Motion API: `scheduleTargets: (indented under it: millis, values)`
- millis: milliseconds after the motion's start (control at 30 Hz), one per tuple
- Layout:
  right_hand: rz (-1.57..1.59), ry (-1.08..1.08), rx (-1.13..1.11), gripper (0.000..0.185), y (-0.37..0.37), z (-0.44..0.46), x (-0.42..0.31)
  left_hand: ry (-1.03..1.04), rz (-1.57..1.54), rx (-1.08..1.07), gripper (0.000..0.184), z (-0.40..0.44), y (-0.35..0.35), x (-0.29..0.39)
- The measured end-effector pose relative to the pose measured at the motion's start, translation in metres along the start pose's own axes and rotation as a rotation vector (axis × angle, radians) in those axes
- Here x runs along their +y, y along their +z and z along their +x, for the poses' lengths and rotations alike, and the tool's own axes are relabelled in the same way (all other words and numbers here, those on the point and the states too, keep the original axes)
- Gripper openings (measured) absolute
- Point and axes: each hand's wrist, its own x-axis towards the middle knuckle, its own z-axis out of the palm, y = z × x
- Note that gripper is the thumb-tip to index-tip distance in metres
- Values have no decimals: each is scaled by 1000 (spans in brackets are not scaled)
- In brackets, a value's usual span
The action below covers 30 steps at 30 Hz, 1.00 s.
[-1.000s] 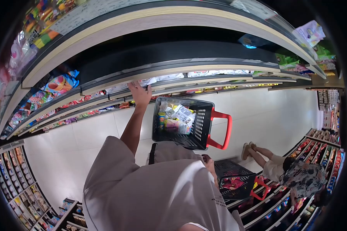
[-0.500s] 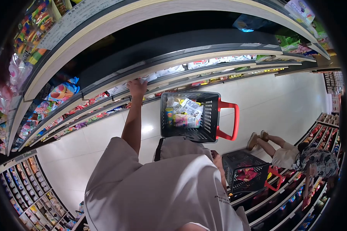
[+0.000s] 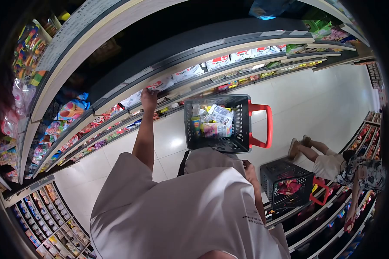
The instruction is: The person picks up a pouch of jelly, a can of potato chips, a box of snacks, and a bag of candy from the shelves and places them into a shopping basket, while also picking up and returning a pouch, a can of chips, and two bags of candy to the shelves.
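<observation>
My left hand (image 3: 149,100) reaches to a shelf at the upper left. Its fingers are closed on the edge of a white candy bag (image 3: 161,83) with red print. More white candy bags (image 3: 218,62) lie in a row along that shelf to the right. My right hand (image 3: 250,170) is low beside my waist, partly hidden by my shirt, and its fingers are hard to make out. In front of me stands a dark shopping basket (image 3: 242,125) with a red handle, holding several packets and a yellow-and-blue can (image 3: 196,125).
A second dark basket (image 3: 268,183) with a red packet inside stands at the right. Beyond it a person (image 3: 328,166) in shorts is near the lower right shelves. Colourful snack bags (image 3: 71,110) fill shelves on the left. Shelf edges (image 3: 116,101) curve across the top.
My left hand stays at the shelf and has shifted slightly left; the white bag there now shows its red print. The view has turned a little, so both baskets appear further right.
</observation>
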Motion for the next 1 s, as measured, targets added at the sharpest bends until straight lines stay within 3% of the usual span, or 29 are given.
scheduleTargets:
  millis: [67, 133, 167, 233, 367, 467, 667, 867, 1000]
  values:
    - [-29, -9, 1, 31, -2, 0, -2, 19, 69, -38, 47, 2, 2, -5]
    - [-114, 10, 26, 30, -19, -9, -33, 223, -93, 69, 58, 2, -12, 17]
    - [-108, 19, 31, 30, -26, -9, -40, 229, -93, 59, 58, 0, -20, 39]
    - [23, 149, 21, 34, -37, -11, -50, 215, 351, 390, 69, -8, -31, 84]
    - [13, 162, 65, 34, -43, -15, -43, 299, 237, 244, 73, 17, 2, 65]
    - [119, 262, 72, 33, -37, -21, -33, 202, 365, 221, 70, 19, 16, 73]
    - [7, 118, 31, 31, -16, -15, -1, 284, 452, 379, 77, 16, 30, 72]
    - [-51, 36, 70, 31, -26, 6, -21, 123, 408, 451, 89, 10, 32, 76]
    - [9, 82, 87, 33, -39, 4, -31, 40, 456, 152, 98, 3, 15, 83]
